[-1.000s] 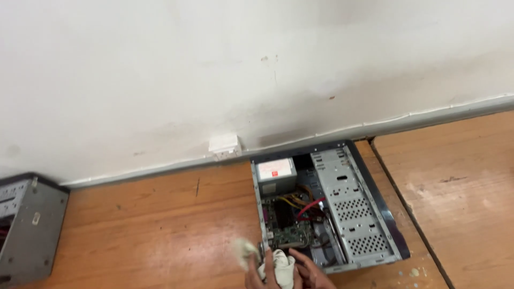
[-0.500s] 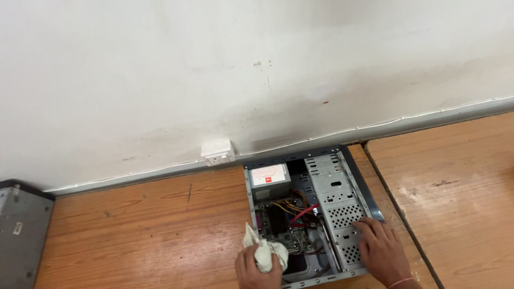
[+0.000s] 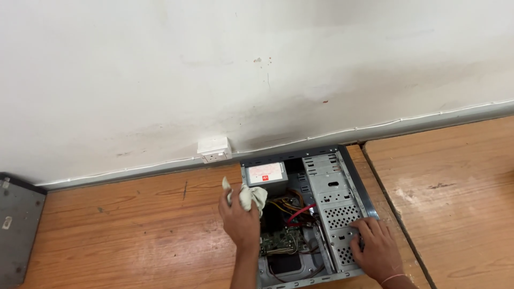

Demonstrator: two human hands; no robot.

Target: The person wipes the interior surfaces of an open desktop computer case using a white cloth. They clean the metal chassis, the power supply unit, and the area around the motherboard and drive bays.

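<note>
A computer repair workbench is suggested: an opened desktop computer case (image 3: 305,214) is laid on a scuffed wooden table (image 3: 128,235), a second metal case (image 3: 19,230) is seen at nine o'clock, and a wall socket (image 3: 215,150) is mounted on the stained white wall (image 3: 214,69) at twelve.

Wooden table (image 3: 134,235), brown planked top, butted against a second wooden table (image 3: 455,187) at right (seam between). On it: open computer case (image 3: 342,214), lying flat, centre-near; grey metal case (image 3: 19,225), left edge, partly cropped.
</note>
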